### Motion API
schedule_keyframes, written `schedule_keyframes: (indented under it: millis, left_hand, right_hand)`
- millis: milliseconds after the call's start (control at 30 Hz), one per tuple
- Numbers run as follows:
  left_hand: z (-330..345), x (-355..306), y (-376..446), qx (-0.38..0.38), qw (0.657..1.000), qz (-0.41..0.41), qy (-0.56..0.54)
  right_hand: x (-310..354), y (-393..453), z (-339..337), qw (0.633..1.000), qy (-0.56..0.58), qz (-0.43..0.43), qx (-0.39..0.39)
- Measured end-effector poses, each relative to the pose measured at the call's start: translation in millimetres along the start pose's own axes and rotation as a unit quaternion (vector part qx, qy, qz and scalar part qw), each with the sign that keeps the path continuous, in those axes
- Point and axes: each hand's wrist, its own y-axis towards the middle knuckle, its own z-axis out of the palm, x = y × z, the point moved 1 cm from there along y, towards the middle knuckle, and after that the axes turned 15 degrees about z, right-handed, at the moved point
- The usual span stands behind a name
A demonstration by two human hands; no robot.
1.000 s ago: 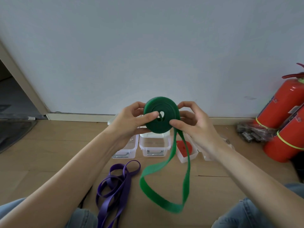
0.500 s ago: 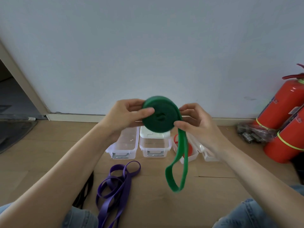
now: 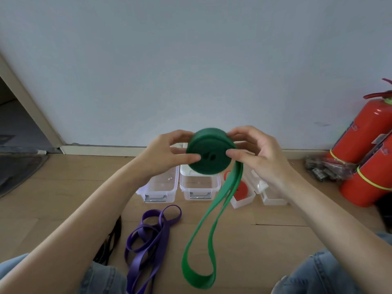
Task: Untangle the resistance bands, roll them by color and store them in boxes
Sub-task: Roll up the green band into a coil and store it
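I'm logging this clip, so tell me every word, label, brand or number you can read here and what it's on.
No text here can be read.
Label on the upper fire extinguisher: a patch, too blurred to read.
Label on the lower fire extinguisher: too blurred and cut off at the edge.
Green band roll, purple band, clear boxes: no print visible.

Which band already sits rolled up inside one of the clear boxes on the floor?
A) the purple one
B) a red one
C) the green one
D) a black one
B: a red roll lies in a clear box, while the green band is gripped by both hands, its tail hanging loose, and the purple band and black band lie loose on the floor.
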Motion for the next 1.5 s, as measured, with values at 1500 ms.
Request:
schedule_keyframes:
  millis: [1500]
  left_hand:
    - [24.8, -1.1, -2.9, 0.001, 0.999, -0.029, -0.042]
  right_hand:
    - [-6.6, 0.1, 13.9, 1.0, -0.018, -0.005, 0.001]
